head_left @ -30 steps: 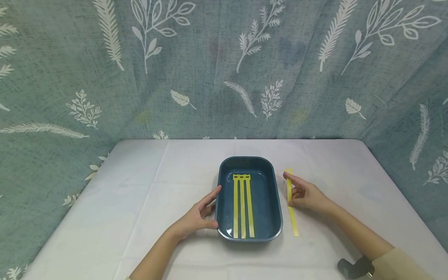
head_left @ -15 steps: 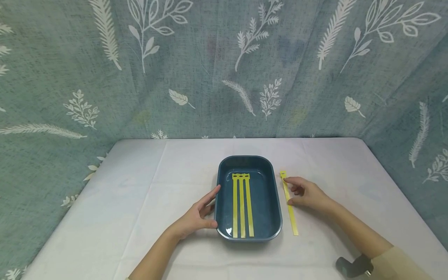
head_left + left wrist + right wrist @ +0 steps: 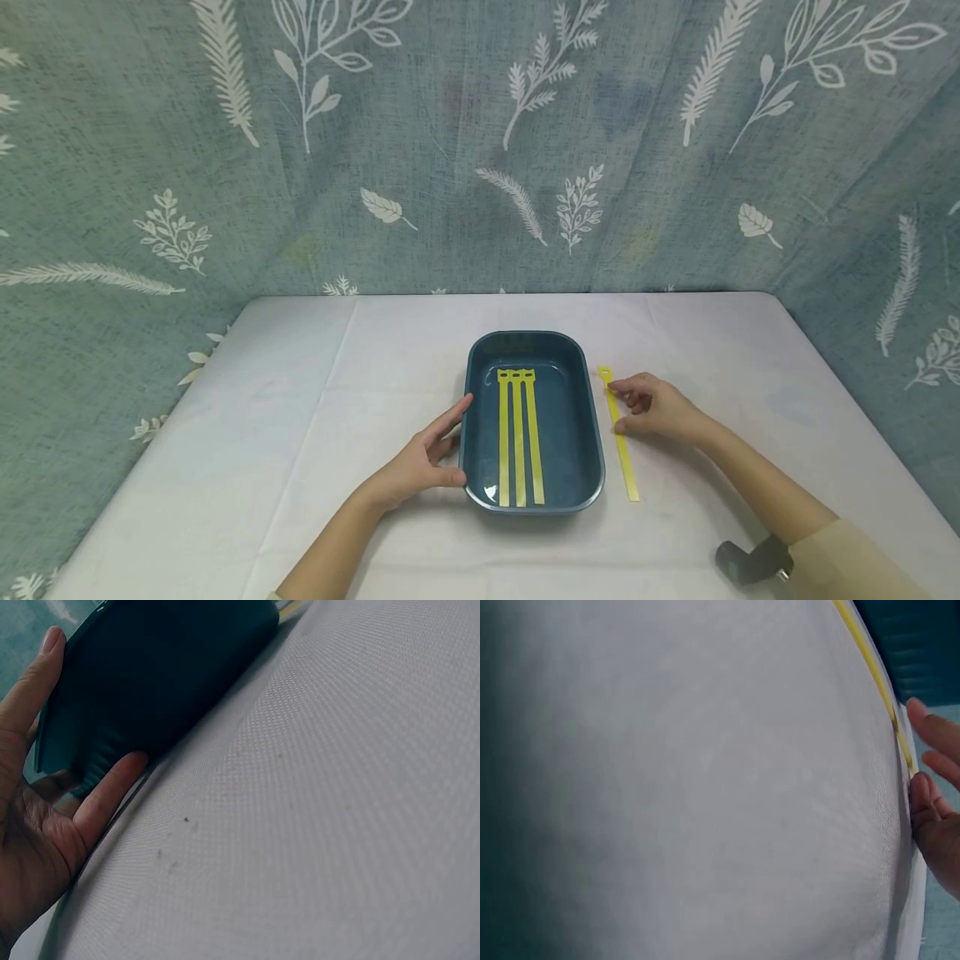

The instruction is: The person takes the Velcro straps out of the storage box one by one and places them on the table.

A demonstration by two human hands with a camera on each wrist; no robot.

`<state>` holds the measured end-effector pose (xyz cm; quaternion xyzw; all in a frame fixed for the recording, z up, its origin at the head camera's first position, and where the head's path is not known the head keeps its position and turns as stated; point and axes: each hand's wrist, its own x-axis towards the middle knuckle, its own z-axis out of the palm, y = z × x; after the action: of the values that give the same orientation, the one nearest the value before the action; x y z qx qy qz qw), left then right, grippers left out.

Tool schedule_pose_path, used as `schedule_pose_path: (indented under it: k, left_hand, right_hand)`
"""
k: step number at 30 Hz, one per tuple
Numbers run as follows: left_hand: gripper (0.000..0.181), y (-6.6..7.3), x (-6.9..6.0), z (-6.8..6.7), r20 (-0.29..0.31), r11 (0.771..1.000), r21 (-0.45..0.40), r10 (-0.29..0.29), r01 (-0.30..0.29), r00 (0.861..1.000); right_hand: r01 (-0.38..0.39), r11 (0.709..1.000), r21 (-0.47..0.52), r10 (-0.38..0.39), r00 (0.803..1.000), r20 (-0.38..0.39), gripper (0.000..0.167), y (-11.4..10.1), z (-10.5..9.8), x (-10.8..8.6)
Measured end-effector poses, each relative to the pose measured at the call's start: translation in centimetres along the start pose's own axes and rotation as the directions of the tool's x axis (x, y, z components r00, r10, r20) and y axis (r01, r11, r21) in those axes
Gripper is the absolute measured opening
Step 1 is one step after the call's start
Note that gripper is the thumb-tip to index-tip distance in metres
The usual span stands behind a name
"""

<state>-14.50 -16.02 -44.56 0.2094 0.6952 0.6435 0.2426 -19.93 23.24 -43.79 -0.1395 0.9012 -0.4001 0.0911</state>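
Note:
Three yellow straps (image 3: 519,442) lie side by side in a dark blue tray (image 3: 570,467), slotted heads at the far end. My left hand (image 3: 420,467) rests against the tray's left wall with thumb and fingers spread; in the left wrist view the hand (image 3: 45,817) touches the tray (image 3: 150,682) from outside. A fourth yellow strap (image 3: 626,467) lies on the cloth right of the tray. My right hand (image 3: 663,410) touches its right edge with thumb and fingertips, fingers loosely bent. The right wrist view shows that strap (image 3: 870,664) beside my hand (image 3: 937,802).
White cloth (image 3: 360,367) covers the table. A patterned blue-green curtain (image 3: 450,150) hangs behind and at both sides. Beside my right forearm is a dark device (image 3: 753,562), near the sleeve.
My right fingers have drawn back from over the strap to its right edge. The strap's far end has shifted left, and its slotted head now shows. My left hand stays at the tray.

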Motion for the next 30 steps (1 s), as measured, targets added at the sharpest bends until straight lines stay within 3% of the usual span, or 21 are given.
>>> schedule_pose_path:
  k: [6,13,21,30]
  left_hand:
    - [0.100,-0.1,0.1,-0.1,0.007,1.000,-0.012,0.006,-0.006,1.000]
    - [0.100,-0.2,0.1,-0.1,0.015,1.000,-0.025,0.009,-0.009,1.000]
    - [0.101,-0.2,0.1,0.0,0.018,1.000,-0.025,0.000,0.001,1.000]
    - [0.100,-0.2,0.1,-0.1,0.017,1.000,-0.025,0.004,-0.004,1.000]
  right_hand:
    - [0.022,0.994,0.111,-0.023,1.000,0.010,0.064,-0.3,-0.7,0.2]
    - [0.059,0.964,0.258,-0.067,0.997,0.022,0.062,-1.7,-1.7,0.6]
    - [0.048,0.968,0.246,-0.058,0.998,0.036,0.063,-3.5,-2.7,1.4]
    - [0.095,0.966,0.240,-0.107,0.994,0.036,0.061,-5.3,-3.8,2.2]
